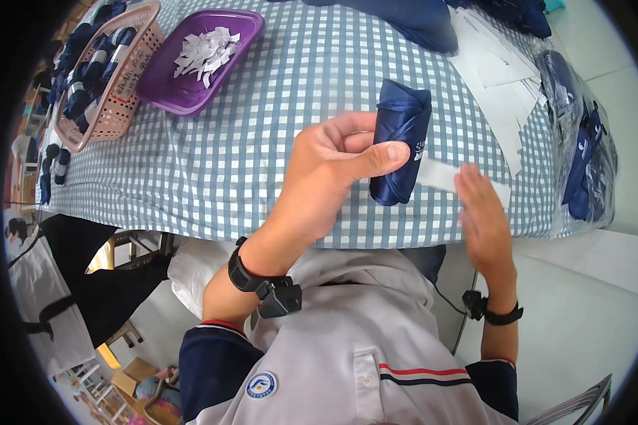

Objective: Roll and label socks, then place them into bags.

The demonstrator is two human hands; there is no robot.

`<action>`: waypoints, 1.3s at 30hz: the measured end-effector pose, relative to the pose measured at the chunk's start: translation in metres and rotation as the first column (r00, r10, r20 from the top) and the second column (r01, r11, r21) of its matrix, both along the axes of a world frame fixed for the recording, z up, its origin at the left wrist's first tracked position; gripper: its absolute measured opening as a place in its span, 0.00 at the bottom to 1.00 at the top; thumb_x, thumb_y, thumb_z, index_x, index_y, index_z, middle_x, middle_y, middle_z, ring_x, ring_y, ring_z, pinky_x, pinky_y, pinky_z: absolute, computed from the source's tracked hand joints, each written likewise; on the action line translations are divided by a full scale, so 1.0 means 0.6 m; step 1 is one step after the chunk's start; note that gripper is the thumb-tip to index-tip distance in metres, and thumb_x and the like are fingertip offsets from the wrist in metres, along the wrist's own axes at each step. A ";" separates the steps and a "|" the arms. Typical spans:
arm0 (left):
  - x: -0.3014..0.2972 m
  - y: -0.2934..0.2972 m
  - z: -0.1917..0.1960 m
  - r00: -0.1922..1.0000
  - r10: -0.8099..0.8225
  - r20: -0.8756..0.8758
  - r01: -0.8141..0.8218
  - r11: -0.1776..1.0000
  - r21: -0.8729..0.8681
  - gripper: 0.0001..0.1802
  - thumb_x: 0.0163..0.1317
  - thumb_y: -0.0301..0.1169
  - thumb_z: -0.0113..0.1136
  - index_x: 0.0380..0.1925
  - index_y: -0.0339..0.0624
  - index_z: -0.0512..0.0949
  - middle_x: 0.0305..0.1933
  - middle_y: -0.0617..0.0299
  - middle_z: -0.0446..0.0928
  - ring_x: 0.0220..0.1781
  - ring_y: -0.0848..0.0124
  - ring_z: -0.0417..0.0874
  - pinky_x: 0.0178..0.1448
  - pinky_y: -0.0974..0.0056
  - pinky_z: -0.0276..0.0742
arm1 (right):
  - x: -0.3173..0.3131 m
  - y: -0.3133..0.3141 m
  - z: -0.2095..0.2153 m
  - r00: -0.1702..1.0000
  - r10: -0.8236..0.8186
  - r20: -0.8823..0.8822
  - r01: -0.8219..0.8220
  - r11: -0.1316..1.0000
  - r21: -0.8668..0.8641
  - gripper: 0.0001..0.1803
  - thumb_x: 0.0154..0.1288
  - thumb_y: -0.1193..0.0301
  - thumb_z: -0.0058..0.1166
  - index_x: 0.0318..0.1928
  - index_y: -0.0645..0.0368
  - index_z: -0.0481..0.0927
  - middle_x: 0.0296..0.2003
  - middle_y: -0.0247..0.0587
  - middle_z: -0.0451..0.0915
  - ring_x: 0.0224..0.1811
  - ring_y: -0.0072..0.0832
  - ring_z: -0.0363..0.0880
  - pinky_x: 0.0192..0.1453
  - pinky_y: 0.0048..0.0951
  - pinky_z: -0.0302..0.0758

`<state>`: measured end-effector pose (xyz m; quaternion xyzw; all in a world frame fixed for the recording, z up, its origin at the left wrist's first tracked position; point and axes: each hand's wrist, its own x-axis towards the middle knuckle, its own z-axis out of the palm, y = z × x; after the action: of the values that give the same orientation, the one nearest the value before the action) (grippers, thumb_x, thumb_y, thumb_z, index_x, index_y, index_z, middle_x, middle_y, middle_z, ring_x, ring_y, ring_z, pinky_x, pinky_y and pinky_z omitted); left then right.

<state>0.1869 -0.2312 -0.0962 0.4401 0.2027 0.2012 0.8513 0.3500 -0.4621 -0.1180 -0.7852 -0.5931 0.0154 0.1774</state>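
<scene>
My left hand (333, 159) is closed around a rolled navy fabric bundle (403, 127), thumb across its front. The shiny roll stands lengthwise away from me, with small white print on its right side. From the roll a white paper strip (438, 175) reaches out to the right. My right hand (483, 212) is over the strip's right part, its fingers stretched out and slightly blurred by motion. Part of the strip is hidden behind those fingers, and its end shows beyond them.
A purple tray (184, 106) of cut paper strips (209, 53) sits far left, beside a pink basket (113, 106) of navy rolls. White paper sheets (493, 78) and a clear plastic bag (581, 149) of navy items lie right. Navy fabric (411, 21) lies at the back of the checked tablecloth (262, 85).
</scene>
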 end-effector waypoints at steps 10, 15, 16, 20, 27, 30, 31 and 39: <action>0.021 -0.032 -0.015 0.996 -0.091 0.022 0.092 0.995 -0.048 0.22 0.61 0.28 0.73 0.52 0.26 0.79 0.39 0.57 0.87 0.35 0.77 0.85 0.40 0.70 0.82 | -0.059 0.009 0.062 0.967 0.023 -0.255 0.098 0.887 0.452 0.06 0.66 0.76 0.60 0.42 0.62 0.87 0.39 0.43 0.86 0.41 0.34 0.85 0.46 0.29 0.79; 0.037 -0.052 -0.046 0.993 -0.108 0.057 0.108 0.994 0.004 0.24 0.67 0.37 0.65 0.56 0.32 0.76 0.45 0.57 0.87 0.43 0.73 0.88 0.52 0.68 0.83 | -0.031 0.076 0.126 0.571 0.040 -0.820 0.268 0.935 0.232 0.19 0.68 0.81 0.57 0.58 0.65 0.77 0.31 0.33 0.82 0.34 0.13 0.75 0.41 0.18 0.73; 0.038 -0.051 -0.047 0.992 -0.114 0.060 0.114 0.994 0.004 0.24 0.67 0.37 0.65 0.56 0.32 0.76 0.45 0.57 0.87 0.43 0.73 0.88 0.52 0.68 0.83 | -0.029 0.082 0.125 0.573 0.036 -0.818 0.273 0.934 0.232 0.19 0.68 0.81 0.57 0.58 0.65 0.77 0.31 0.33 0.82 0.34 0.13 0.75 0.41 0.18 0.73; 0.035 -0.045 -0.044 0.970 -0.208 0.123 0.214 0.976 -0.041 0.25 0.69 0.38 0.62 0.58 0.31 0.74 0.45 0.56 0.87 0.45 0.72 0.89 0.52 0.69 0.84 | -0.034 0.098 0.119 0.624 0.054 -0.779 0.271 0.921 0.281 0.26 0.64 0.82 0.61 0.63 0.67 0.72 0.27 0.32 0.81 0.32 0.15 0.76 0.42 0.18 0.73; 0.034 -0.040 -0.043 0.942 -0.246 0.227 0.295 0.932 -0.212 0.24 0.63 0.27 0.69 0.57 0.26 0.75 0.46 0.48 0.87 0.42 0.68 0.90 0.45 0.66 0.88 | -0.033 0.096 0.123 0.580 0.027 -0.814 0.316 0.914 0.255 0.30 0.62 0.83 0.61 0.65 0.67 0.69 0.26 0.33 0.81 0.31 0.15 0.76 0.43 0.19 0.74; 0.035 -0.043 -0.032 0.948 -0.208 0.240 0.271 0.923 -0.273 0.23 0.64 0.26 0.69 0.57 0.27 0.76 0.45 0.49 0.87 0.40 0.70 0.90 0.42 0.67 0.88 | -0.036 0.098 0.116 0.621 0.070 -0.780 0.333 0.878 0.344 0.24 0.61 0.83 0.63 0.59 0.67 0.75 0.26 0.33 0.80 0.31 0.16 0.75 0.43 0.20 0.74; 0.037 -0.043 -0.028 0.951 -0.230 0.208 0.280 0.924 -0.260 0.22 0.65 0.25 0.68 0.57 0.27 0.76 0.44 0.50 0.87 0.40 0.70 0.90 0.42 0.68 0.88 | -0.033 0.097 0.111 0.622 0.073 -0.779 0.329 0.879 0.345 0.24 0.61 0.83 0.63 0.59 0.67 0.75 0.26 0.33 0.80 0.31 0.16 0.75 0.43 0.20 0.74; 0.044 -0.066 -0.007 0.990 -0.122 0.075 0.126 0.991 -0.055 0.19 0.66 0.28 0.68 0.54 0.30 0.79 0.42 0.58 0.86 0.37 0.77 0.86 0.38 0.72 0.84 | -0.070 0.093 0.086 0.585 -0.116 -0.803 0.606 0.721 0.337 0.17 0.58 0.82 0.70 0.48 0.71 0.83 0.41 0.47 0.88 0.42 0.23 0.86 0.46 0.24 0.82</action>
<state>0.2131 -0.2707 -0.1002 0.4188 0.1502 0.1575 0.8816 0.3077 -0.4061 -0.0663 -0.7243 -0.2600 0.1087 0.6293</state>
